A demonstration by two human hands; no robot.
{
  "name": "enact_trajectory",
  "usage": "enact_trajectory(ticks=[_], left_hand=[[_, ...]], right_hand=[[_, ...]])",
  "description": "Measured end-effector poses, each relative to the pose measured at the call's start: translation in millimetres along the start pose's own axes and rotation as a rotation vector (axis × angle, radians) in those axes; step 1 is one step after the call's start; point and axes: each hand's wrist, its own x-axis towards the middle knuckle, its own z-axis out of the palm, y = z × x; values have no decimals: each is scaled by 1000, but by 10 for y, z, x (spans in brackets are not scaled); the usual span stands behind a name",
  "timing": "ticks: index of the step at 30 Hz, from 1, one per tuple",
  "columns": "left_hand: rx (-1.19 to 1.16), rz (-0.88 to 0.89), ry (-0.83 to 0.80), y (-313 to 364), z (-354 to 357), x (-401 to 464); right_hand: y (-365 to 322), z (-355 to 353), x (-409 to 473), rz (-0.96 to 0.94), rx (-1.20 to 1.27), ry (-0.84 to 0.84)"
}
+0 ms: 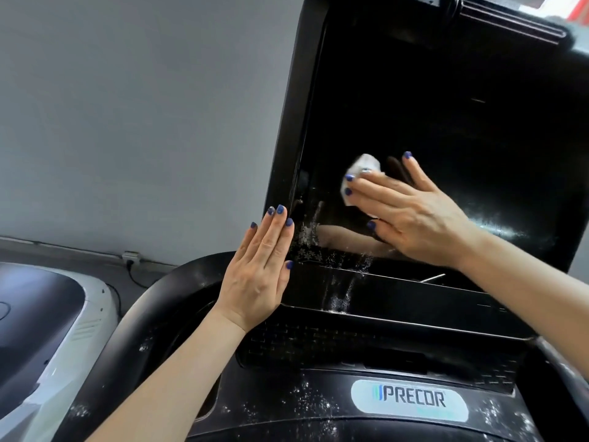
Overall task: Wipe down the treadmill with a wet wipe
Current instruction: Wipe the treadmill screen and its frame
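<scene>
Right hand (414, 215) flat, pressing wet wipe (360, 173) on treadmill screen (446, 106); left hand (261, 269) flat against bezel.

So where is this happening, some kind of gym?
Probably a gym or fitness room. The person wipes the dark screen of a treadmill console bearing a Precor badge, a second exercise machine stands beside it to the left, and the wall behind is plain grey.

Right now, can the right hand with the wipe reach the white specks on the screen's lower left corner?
Probably yes: the right hand presses the wipe on the screen beside the specks; nothing lies between.
</scene>
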Motion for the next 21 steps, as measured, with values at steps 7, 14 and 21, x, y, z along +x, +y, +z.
enact_trajectory(ticks=[7, 14, 21], left_hand=[[-19, -2, 12, -3, 26, -9], [-14, 2, -1, -8, 2, -1], [0, -57, -11, -32, -14, -129]], right_hand=[[285, -96, -598, 122, -2, -115], [-247, -6, 290, -19, 1, -93], [-317, -30, 766, 181, 2, 24]])
